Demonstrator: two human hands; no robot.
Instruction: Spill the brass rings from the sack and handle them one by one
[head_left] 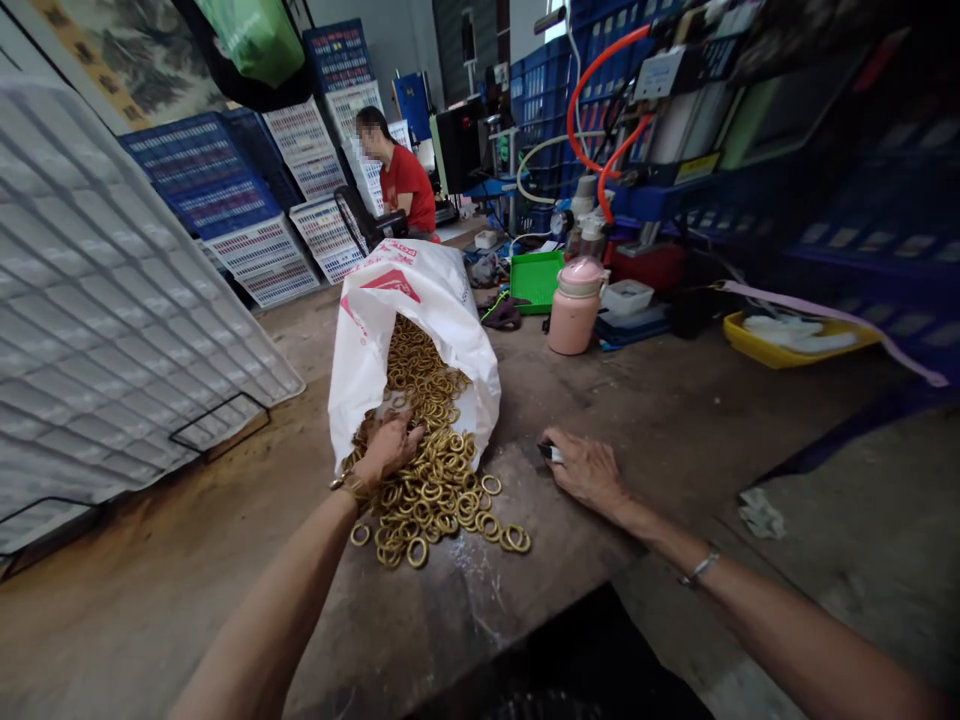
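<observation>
A white plastic sack (420, 330) lies on its side on a worn workbench (637, 400), its mouth open so brass-coloured rings (435, 490) spill from it in a heap toward the person. Left of the sack, pale slatted crates (112, 300) lean stacked, cut off by the frame edge. At the sack's mouth the left hand (386, 447) digs into the heap, fingers curled on a clutch of rings, apparently raking them out. Right of the sack the right hand (585, 470) rests palm down on the bench, fingers closed over a small dark-and-white object (549, 453), too covered to identify. Behind the sack sit a pink flask (574, 308) and a green tray (535, 278); farther back, a co-worker in red (409, 185) sits at a machine, hands hidden.
</observation>
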